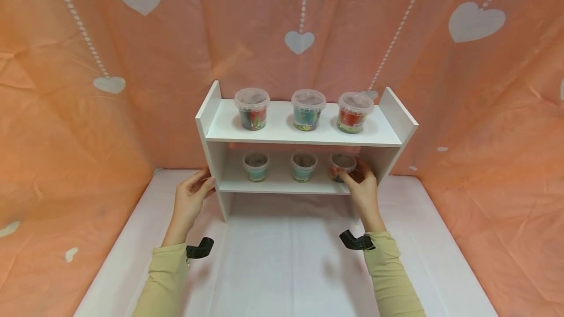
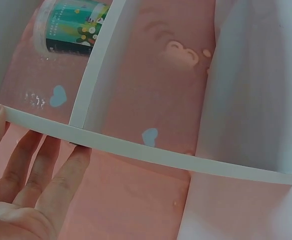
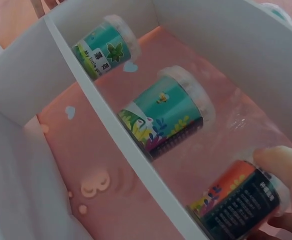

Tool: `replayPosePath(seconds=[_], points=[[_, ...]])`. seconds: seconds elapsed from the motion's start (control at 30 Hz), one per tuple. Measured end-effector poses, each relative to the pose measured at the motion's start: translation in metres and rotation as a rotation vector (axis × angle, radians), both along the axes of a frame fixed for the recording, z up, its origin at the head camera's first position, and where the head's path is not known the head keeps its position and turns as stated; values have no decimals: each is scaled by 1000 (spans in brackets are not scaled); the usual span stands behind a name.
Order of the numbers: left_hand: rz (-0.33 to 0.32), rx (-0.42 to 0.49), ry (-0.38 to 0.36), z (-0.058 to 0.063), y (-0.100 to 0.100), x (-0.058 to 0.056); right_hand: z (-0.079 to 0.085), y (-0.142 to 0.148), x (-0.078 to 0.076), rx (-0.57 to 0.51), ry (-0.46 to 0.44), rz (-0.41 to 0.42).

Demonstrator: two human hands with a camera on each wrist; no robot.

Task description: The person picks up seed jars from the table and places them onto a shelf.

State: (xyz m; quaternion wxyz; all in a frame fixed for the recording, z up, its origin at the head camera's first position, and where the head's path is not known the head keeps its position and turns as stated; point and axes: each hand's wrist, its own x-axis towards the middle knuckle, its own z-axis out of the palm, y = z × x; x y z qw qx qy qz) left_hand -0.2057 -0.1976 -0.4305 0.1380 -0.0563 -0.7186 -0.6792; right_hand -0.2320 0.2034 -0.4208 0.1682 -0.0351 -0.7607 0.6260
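On the lower board of the white shelf (image 1: 282, 189), my right hand (image 1: 364, 187) grips a small clear plastic cup with a red and dark label (image 1: 337, 172). The thumb is on the near side of this cup (image 3: 235, 200), with other fingers around its far side, partly hidden. My left hand (image 1: 190, 197) touches the shelf's left side panel (image 2: 136, 152). Its thumb is at the front edge and its fingertips rest against the outer face. Two teal-labelled cups, the left one (image 1: 256, 172) and the middle one (image 1: 303, 172), stand apart on the same board.
Three lidded cups stand on the top board: left (image 1: 252, 111), middle (image 1: 308, 111) and right (image 1: 352, 114). Raised side panels flank them. The shelf stands on a white-covered table (image 1: 282, 263), before an orange-pink curtain (image 1: 246, 28) with white hearts.
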Motion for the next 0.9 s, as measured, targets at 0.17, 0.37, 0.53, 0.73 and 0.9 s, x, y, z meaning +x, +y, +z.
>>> replayPosePath(seconds=[0.17, 0.37, 0.53, 0.73, 0.9], points=[[10, -4, 1, 0, 0, 1, 1, 3, 6, -15, -8, 54], [1, -21, 14, 0, 0, 4, 0, 11, 13, -55, 23, 95], [-3, -27, 35, -3, -2, 11, -2, 15, 24, -100, 60, 134], [-13, -34, 24, -10, -4, 24, -12, 18, 44, -124, 122, 167], [-23, -46, 28, -17, -6, 32, -25, 28, 64, -82, 146, 217]])
